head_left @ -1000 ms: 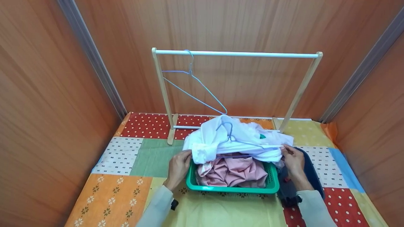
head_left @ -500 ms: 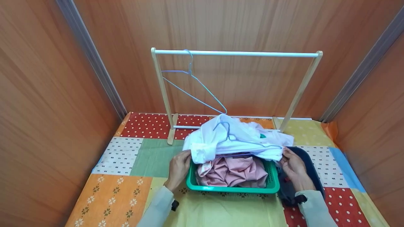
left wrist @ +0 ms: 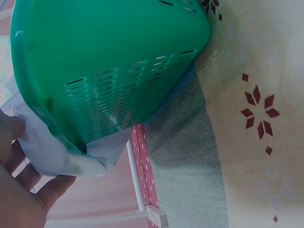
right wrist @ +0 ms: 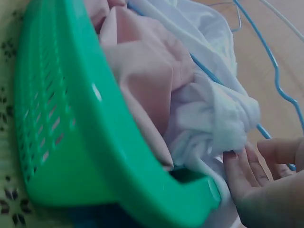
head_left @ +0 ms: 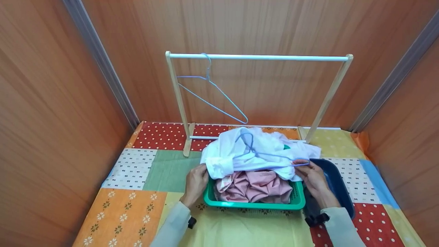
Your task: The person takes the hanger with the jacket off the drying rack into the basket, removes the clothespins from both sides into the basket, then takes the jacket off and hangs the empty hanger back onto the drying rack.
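A heap of white garments (head_left: 226,147) lies over the back of a green basket (head_left: 253,206), with a crumpled pink cloth (head_left: 255,187) in front. My left hand (head_left: 196,183) pinches white cloth at the basket's left side; the left wrist view shows this cloth (left wrist: 42,142) between thumb and fingers. On the white heap lies a blue wire clothes hanger (head_left: 252,151), its lower bar partly covered. Its right end sits between the thumb and fingers of my right hand (head_left: 315,180). In the right wrist view those fingertips also touch a white fold (right wrist: 228,123).
Behind stands a rack with a white rail (head_left: 274,57) and wooden legs. Another blue hanger (head_left: 228,96) hangs from the rail's left part. A dark blue basket (head_left: 337,181) stands right of the green one, on a patchwork cloth (head_left: 130,209). Wood-look panels surround the table.
My right hand has shifted slightly inward with fingers through the hanger's right end. More of the hanger's left arm shows, and white cloth now covers most of its lower bar. My left hand stays.
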The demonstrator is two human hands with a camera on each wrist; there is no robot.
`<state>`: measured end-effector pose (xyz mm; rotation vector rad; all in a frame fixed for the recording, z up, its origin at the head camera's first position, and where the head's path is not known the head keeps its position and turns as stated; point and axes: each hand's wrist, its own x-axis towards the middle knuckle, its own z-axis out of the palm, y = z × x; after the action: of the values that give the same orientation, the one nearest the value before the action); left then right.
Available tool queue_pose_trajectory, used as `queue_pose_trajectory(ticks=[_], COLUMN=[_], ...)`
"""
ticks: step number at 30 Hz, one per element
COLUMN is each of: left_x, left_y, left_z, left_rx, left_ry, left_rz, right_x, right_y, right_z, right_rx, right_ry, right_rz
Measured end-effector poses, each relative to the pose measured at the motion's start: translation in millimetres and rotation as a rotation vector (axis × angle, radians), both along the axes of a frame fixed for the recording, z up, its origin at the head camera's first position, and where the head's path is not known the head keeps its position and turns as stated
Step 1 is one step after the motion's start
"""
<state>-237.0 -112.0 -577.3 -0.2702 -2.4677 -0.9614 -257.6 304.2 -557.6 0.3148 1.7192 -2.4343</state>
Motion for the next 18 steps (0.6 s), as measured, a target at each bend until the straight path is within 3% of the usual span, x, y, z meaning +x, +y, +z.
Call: queue_pose_trajectory(ticks=[3, 6, 9, 12, 18], left_x=[0.5, -0.2, -1.9, -3.3, -3.2], left_y=[-0.6, -1.0, -0.9, -0.6, -0.6], left_z=[-0.6, 0.4, 0.9, 1.3, 1.3], left_rx=[-0.007, -0.008, 0.001, 0.009, 0.020], left_ry=[-0.007, -0.012, -0.020, -0.020, -0.021], left_rz=[0.004, 0.007, 0.014, 0.013, 0.009], right_x=[3.5, 6.5, 9.0, 10.9, 12.4], right_y=[5.3, 6.7, 5.8, 3.9, -2.0], right_z=[1.3, 3.5, 5.6, 6.3, 4.4], right_rx=[0.099, 0.337, 0.644, 0.858, 1.077], right_ry=[0.007, 0.055, 0.158, 0.296, 0.562], right_rz=[-0.066, -0.124, -0.150, -0.158, -0.159])
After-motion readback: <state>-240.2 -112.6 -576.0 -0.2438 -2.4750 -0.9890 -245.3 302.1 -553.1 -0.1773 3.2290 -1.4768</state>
